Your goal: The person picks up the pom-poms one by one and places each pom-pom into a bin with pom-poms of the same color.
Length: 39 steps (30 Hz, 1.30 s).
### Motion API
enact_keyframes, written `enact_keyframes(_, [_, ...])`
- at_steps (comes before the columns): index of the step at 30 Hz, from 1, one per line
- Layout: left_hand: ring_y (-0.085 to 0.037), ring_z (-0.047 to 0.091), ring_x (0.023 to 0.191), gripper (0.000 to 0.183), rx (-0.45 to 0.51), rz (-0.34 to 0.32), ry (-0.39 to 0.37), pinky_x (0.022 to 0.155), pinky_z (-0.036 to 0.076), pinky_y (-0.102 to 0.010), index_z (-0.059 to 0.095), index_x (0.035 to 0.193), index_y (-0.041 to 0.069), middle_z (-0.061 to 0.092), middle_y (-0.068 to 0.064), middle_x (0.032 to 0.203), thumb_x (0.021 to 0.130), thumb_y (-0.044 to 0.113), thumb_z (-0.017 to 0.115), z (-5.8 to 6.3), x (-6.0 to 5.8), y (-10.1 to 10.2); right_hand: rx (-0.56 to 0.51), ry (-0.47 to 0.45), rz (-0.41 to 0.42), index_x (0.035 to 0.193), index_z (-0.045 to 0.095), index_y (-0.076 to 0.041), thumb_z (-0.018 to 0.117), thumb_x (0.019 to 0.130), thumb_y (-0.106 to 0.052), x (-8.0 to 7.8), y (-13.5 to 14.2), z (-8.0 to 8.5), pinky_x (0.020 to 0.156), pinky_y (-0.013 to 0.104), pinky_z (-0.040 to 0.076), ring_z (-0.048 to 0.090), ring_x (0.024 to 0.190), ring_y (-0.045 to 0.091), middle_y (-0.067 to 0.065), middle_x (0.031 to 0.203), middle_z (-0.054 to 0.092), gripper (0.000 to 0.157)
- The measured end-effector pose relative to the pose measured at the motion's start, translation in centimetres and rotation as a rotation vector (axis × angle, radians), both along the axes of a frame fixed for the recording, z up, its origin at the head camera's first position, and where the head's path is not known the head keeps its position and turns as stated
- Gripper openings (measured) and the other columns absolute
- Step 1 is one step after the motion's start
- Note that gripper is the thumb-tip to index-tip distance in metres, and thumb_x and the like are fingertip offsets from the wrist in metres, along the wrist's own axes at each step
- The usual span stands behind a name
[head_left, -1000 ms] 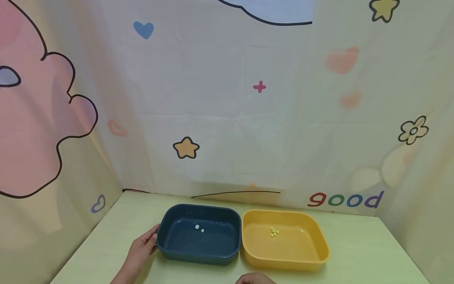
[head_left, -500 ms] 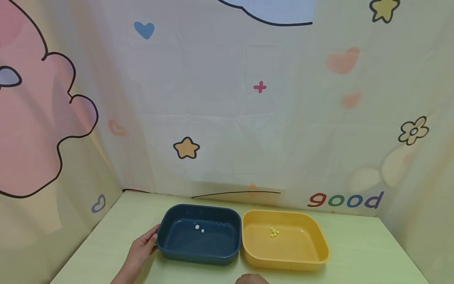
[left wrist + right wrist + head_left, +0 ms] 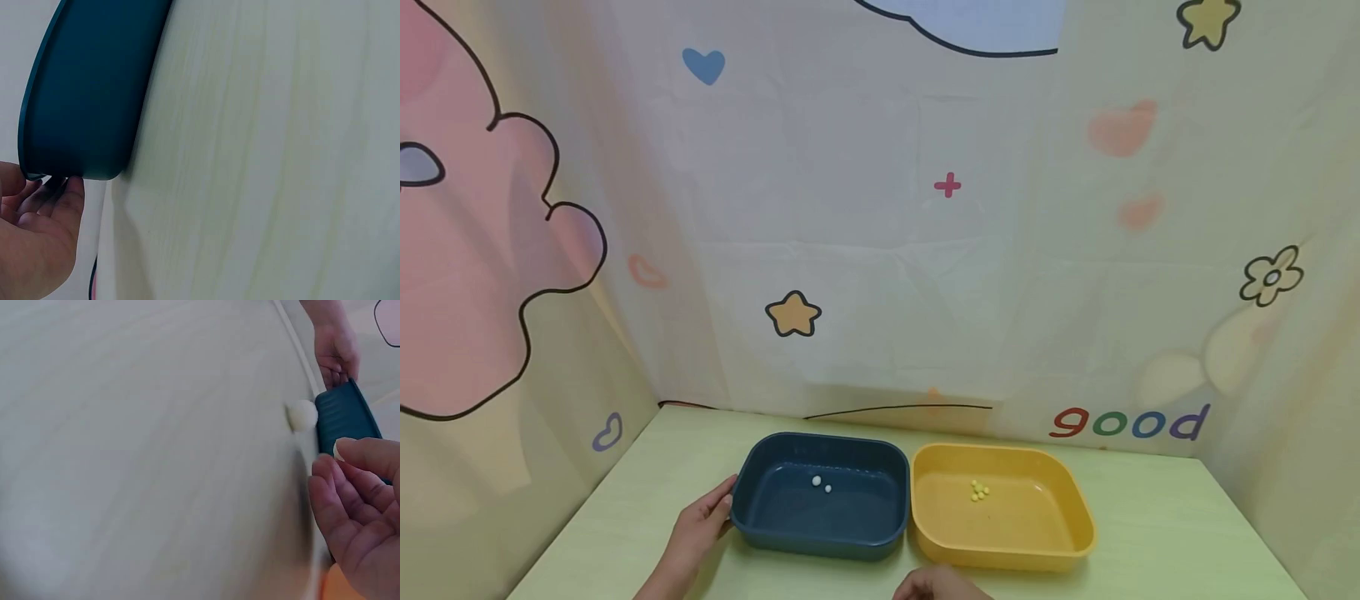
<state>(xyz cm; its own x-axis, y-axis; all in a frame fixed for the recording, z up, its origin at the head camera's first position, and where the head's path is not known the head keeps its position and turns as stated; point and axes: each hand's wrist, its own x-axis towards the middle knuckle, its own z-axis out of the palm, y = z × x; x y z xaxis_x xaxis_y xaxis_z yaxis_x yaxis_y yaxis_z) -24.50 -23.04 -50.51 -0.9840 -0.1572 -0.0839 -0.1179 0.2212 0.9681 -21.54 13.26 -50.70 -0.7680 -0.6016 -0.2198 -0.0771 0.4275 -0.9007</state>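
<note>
A dark blue tray point(image 3: 820, 525) stands on the table, with two small white balls point(image 3: 816, 481) inside. My left hand point(image 3: 698, 521) holds its left end, fingertips at the rim and outer wall. Against the tray's right side is a yellow tray point(image 3: 1000, 537) with a cluster of small pale yellow balls point(image 3: 979, 490). My right hand point(image 3: 369, 506), low in front of the trays, pinches a small pale piece point(image 3: 338, 452) between thumb and fingertip. A larger whitish ball point(image 3: 303, 416) shows close by the blue tray's near side in the right wrist view.
The pale green table point(image 3: 1165, 517) extends to both sides of the trays. Behind it hangs a printed cloth point(image 3: 865, 333) with stars, hearts and the word "good". More cloth point(image 3: 460, 275) closes off the left side.
My right hand dips slightly at the bottom edge of the head view, then comes up a little. The left hand and both trays stay where they were.
</note>
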Motion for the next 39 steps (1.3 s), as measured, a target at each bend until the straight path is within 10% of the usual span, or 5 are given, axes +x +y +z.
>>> enact_keyframes(6, [-0.029,0.059,0.133,0.044,-0.006,0.003,-0.010,0.096,0.063,-0.028,0.040,0.152,-0.006,0.038,-0.028,0.156,0.110,0.007,0.041,0.0,0.1,0.0,-0.028,-0.134,-0.069,0.106,0.073,0.006,0.067,0.095,-0.005,-0.2,-0.8,3.0,0.072,0.016,0.057,0.064,0.077,0.005,0.006,0.091,0.078,0.016])
enact_keyframes(20, [-0.031,0.059,0.133,0.044,-0.022,0.002,-0.009,0.096,0.063,-0.029,0.041,0.152,-0.005,0.040,-0.028,0.156,0.111,0.008,0.041,-0.1,0.0,-0.2,-0.142,-0.134,-0.095,0.115,0.068,0.009,0.065,0.099,-0.007,-3.7,-2.3,8.5,0.082,0.033,0.068,0.071,0.076,0.008,0.012,0.099,0.080,0.022])
enact_keyframes(39, [-0.029,0.061,0.130,0.043,-0.042,-0.013,-0.005,0.096,0.063,-0.030,0.041,0.152,-0.006,0.041,-0.028,0.155,0.110,0.006,0.041,0.2,0.2,-0.1,0.070,-0.110,-0.045,0.117,0.069,0.007,0.062,0.100,-0.008,-11.1,-4.8,11.7,0.080,0.026,0.066,0.070,0.077,0.009,0.019,0.108,0.078,0.024])
